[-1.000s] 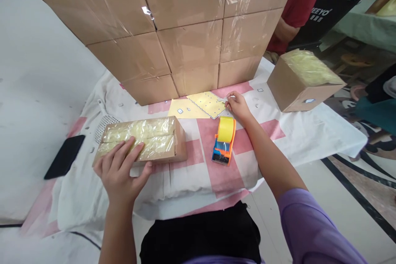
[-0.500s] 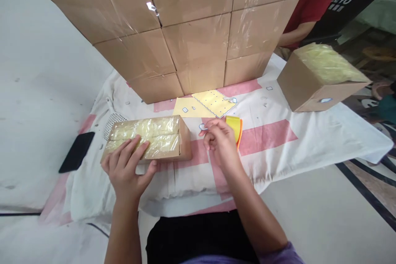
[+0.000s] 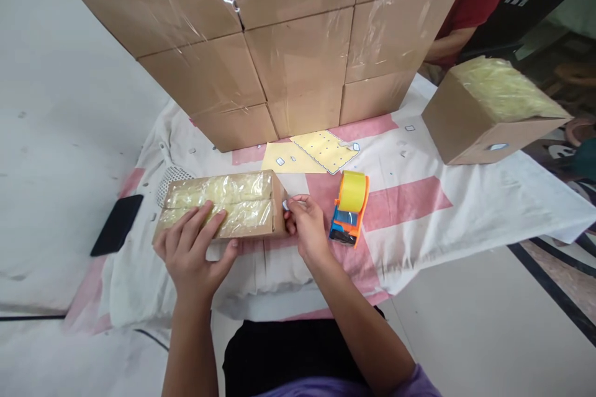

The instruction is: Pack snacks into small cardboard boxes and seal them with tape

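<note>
A long cardboard box (image 3: 242,198), its top sealed with clear tape, lies on the pink-and-white cloth (image 3: 410,205) in front of me. My left hand (image 3: 195,251) rests on its near edge with the fingers spread flat over the taped top. My right hand (image 3: 305,226) is at the box's right end, fingers pinched on a small white sticker (image 3: 285,205) that touches the end face. To the right of that hand lies an orange and blue tape dispenser (image 3: 349,206) with a yellow roll. Behind it lie yellow sticker sheets (image 3: 316,152).
A wall of stacked, tape-wrapped cartons (image 3: 288,37) rises behind the cloth. Another taped box (image 3: 488,111) sits at the right. A black phone (image 3: 116,223) lies at the left. A person in red (image 3: 465,6) sits at the back right. Loose stickers dot the cloth.
My right hand left the sticker sheet with a small sticker, passed in front of the tape dispenser and reached the box's right end. My left hand stayed on the box.
</note>
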Motion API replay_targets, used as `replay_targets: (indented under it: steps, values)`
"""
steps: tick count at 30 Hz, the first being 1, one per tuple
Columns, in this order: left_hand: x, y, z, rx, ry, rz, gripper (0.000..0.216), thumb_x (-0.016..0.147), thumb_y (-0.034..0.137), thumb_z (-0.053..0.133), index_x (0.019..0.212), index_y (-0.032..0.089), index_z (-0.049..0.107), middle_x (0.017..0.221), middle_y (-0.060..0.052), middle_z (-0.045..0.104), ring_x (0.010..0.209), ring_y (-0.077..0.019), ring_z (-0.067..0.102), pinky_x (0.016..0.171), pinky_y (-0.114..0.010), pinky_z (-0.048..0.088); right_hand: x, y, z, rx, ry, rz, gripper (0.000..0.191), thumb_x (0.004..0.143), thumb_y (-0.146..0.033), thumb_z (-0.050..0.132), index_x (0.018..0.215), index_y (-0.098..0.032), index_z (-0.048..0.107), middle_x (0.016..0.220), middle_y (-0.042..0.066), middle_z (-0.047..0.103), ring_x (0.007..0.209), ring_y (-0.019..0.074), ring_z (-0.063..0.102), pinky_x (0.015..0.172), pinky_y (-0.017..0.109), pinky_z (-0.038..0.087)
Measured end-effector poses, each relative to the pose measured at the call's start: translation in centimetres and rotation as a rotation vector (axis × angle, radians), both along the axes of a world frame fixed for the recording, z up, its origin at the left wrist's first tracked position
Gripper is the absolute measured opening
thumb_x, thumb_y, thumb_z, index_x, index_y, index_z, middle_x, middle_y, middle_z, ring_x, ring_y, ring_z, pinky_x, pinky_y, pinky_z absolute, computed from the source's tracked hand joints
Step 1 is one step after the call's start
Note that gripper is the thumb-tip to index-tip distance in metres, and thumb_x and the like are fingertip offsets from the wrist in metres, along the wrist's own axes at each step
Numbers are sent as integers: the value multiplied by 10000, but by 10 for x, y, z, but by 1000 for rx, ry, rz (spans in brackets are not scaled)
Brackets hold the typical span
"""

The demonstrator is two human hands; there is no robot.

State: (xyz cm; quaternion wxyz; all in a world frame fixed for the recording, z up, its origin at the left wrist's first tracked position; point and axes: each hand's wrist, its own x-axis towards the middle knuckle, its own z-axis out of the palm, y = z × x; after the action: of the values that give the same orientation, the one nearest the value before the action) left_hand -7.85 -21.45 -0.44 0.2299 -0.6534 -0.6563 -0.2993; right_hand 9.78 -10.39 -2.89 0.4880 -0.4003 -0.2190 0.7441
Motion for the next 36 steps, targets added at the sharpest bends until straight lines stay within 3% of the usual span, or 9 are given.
replay_targets:
  steps: [4,9,11,13,15,24,36]
  values:
    - [0,1,1,11,7,-4,583,837,313,729,1402,340,588,1427,-65,631,1265,-371,589,1064,-545,319,1,2,1,4,-13,-37,296,668,-330,757,888,-229,588,564,-69,627,362,73,396,379,221,281]
    - [0,0,1,13,7,-11,594,830,315,736,1404,341,585,1430,-67,629,1263,-375,590,1058,-546,319,9,5,3,-22,-2,14,334,639,-410,813,844,-211,641,883,27,754,432,76,480,380,226,173]
    - [0,-1,1,11,14,-7,588,827,316,739,1396,329,592,1423,-75,633,1257,-375,595,1052,-546,324,10,5,1,-18,-6,3,309,651,-434,807,763,-209,627,779,-5,698,456,68,426,401,224,150]
    - [0,-1,1,9,21,-3,578,828,320,737,1389,320,597,1421,-80,635,1256,-374,596,1051,-546,327,8,4,-2,-20,-20,0,304,670,-450,789,689,-212,601,597,-58,531,481,75,344,427,226,165]
    - [0,0,0,10,23,-1,568,831,327,730,1384,321,600,1421,-75,637,1256,-373,598,1051,-545,328,6,3,-7,-9,-40,25,311,676,-450,771,632,-215,572,545,-75,402,516,89,300,455,236,194]
    - [1,0,0,22,11,3,540,837,339,722,1366,325,612,1413,-74,644,1251,-376,602,1034,-560,339,-7,-5,-12,227,-259,-29,400,794,-442,666,581,-237,396,575,-60,341,557,117,293,517,272,231]
    - [2,-1,2,29,17,1,521,854,348,721,1362,324,610,1404,-77,648,1254,-375,597,1030,-574,340,-9,-7,-12,256,-222,-39,436,832,-476,628,578,-227,376,612,-38,304,598,127,265,544,274,216]
